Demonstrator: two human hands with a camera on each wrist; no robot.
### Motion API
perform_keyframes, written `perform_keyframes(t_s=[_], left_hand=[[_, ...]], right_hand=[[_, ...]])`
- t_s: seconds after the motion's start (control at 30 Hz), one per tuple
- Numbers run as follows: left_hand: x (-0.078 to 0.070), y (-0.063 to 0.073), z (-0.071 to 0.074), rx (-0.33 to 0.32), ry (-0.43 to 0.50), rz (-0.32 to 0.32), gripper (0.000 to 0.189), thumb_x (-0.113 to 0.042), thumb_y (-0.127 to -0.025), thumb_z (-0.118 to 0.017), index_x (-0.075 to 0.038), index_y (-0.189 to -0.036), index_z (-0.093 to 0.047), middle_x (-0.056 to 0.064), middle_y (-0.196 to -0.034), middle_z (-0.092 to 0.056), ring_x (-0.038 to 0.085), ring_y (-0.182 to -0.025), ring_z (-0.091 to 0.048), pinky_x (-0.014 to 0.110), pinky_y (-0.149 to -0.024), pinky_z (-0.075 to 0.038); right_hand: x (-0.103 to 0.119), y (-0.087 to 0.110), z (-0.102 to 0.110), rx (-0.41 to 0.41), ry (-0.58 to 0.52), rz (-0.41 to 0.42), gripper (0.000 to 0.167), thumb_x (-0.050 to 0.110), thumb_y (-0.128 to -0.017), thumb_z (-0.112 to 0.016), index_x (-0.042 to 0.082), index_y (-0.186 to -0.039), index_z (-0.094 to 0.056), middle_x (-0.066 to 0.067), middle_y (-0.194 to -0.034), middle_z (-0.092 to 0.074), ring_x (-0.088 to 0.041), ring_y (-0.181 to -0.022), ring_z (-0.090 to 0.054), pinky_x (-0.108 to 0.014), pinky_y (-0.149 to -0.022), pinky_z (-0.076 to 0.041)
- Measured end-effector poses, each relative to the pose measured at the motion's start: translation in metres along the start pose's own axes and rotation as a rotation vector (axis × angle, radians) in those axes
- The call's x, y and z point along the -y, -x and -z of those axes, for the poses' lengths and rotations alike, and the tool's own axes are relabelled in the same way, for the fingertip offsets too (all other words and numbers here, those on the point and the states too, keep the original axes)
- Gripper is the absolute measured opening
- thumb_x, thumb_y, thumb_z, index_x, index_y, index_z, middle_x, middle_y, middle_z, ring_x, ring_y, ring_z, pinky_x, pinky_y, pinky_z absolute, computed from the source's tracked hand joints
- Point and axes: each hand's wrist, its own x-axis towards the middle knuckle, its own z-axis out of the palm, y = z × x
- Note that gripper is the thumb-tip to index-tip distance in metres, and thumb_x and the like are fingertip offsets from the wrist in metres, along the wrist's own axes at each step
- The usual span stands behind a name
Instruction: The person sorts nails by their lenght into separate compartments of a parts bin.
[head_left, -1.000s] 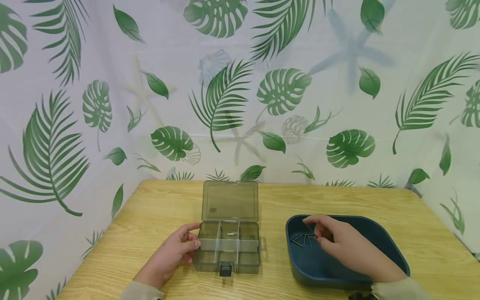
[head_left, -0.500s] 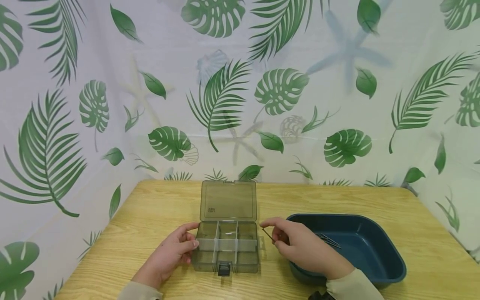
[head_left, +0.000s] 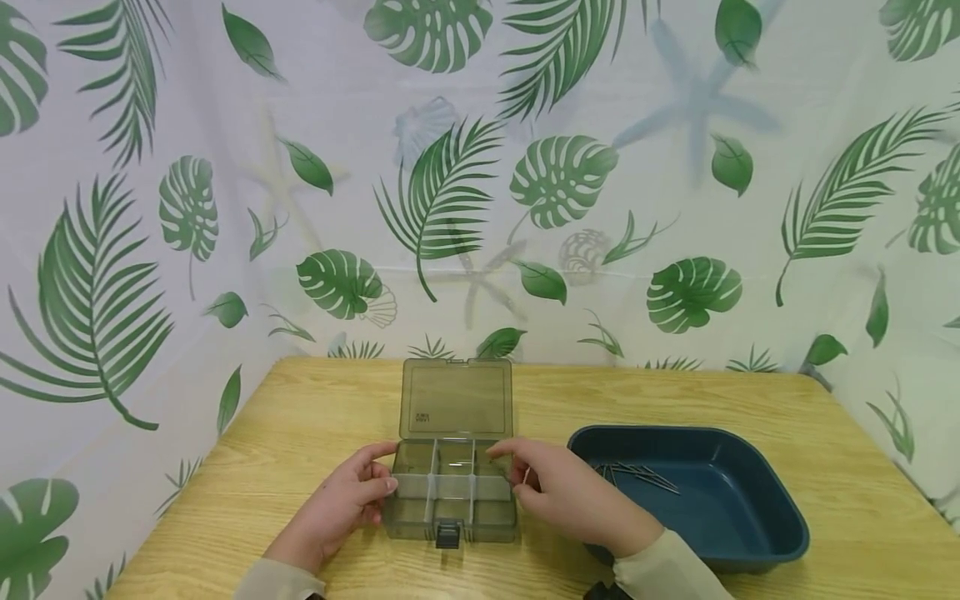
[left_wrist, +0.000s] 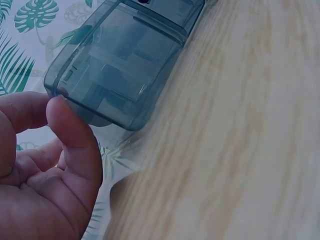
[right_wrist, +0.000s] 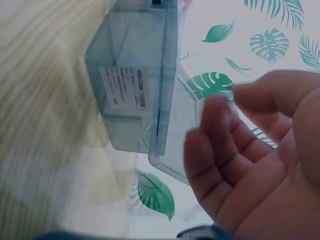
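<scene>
Your right hand (head_left: 573, 496) has left the tray (head_left: 757, 512), where it was a second ago, and crossed toward the table's (head_left: 330, 425) left edge; its fingertips are now over the box's (head_left: 452, 487) back right compartment. Half a second ago it pinched a nail between box and tray; now its fingers are bent, and you can't tell whether they still grasp it. Your left hand (head_left: 341, 508) hasn't moved, gripping the box's left side. The box sits near the middle of the table, its lid (head_left: 457, 400) raised toward the far edge. The tray, nearer the right edge, shows its nails (head_left: 652, 477) more fully.
</scene>
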Motion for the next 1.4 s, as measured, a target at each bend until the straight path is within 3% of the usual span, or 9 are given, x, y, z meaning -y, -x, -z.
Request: perform_keyframes(t_s=[0.17, 0.53, 0.97, 1.17, 1.4], left_hand=[[0.0, -0.001, 0.0, 0.004, 0.005, 0.003, 0.063, -0.008, -0.101, -0.061, -0.004, -0.156, -0.03, 0.006, -0.1, -0.048, 0.014, -0.069, -0.045, 0.025, -0.055, -0.046], [-0.001, 0.0, 0.0, -0.003, 0.003, 0.004, 0.063, -0.007, -0.1, -0.061, -0.002, -0.155, -0.032, 0.006, -0.1, -0.048, 0.014, -0.069, -0.045, 0.024, -0.055, -0.046], [0.002, -0.001, 0.003, -0.007, 0.008, 0.003, 0.064, -0.009, -0.1, -0.062, -0.004, -0.155, -0.032, 0.006, -0.099, -0.049, 0.014, -0.07, -0.045, 0.025, -0.056, -0.046], [0.004, -0.001, 0.003, -0.014, 0.016, 0.0, 0.062, -0.008, -0.099, -0.063, -0.004, -0.154, -0.034, 0.006, -0.101, -0.049, 0.014, -0.071, -0.046, 0.025, -0.056, -0.046], [0.005, -0.002, 0.006, -0.011, 0.014, 0.0, 0.064, -0.01, -0.097, -0.065, -0.005, -0.154, -0.036, 0.007, -0.101, -0.049, 0.015, -0.072, -0.047, 0.025, -0.057, -0.047]], right_hand=[[0.003, -0.002, -0.004, 0.031, -0.011, -0.017, 0.044, 0.012, -0.1, -0.063, 0.014, -0.143, -0.055, 0.002, -0.099, -0.061, -0.018, -0.071, -0.058, -0.031, -0.06, -0.048], [0.001, 0.003, 0.002, -0.005, 0.027, -0.025, 0.041, 0.015, -0.1, -0.062, 0.021, -0.14, -0.057, 0.01, -0.096, -0.06, -0.011, -0.078, -0.059, -0.032, -0.062, -0.05], [-0.006, 0.02, 0.021, -0.116, 0.094, -0.031, 0.037, 0.018, -0.101, -0.063, 0.026, -0.136, -0.06, 0.011, -0.096, -0.058, -0.009, -0.077, -0.056, -0.03, -0.062, -0.049], [-0.023, 0.034, 0.036, -0.138, 0.13, -0.084, 0.036, 0.017, -0.1, -0.064, 0.022, -0.136, -0.059, 0.012, -0.096, -0.059, -0.006, -0.081, -0.056, -0.028, -0.067, -0.049], [-0.06, 0.063, 0.061, -0.143, 0.184, -0.157, 0.041, 0.024, -0.099, -0.067, 0.018, -0.139, -0.058, 0.008, -0.107, -0.063, -0.005, -0.091, -0.058, -0.029, -0.071, -0.051]])
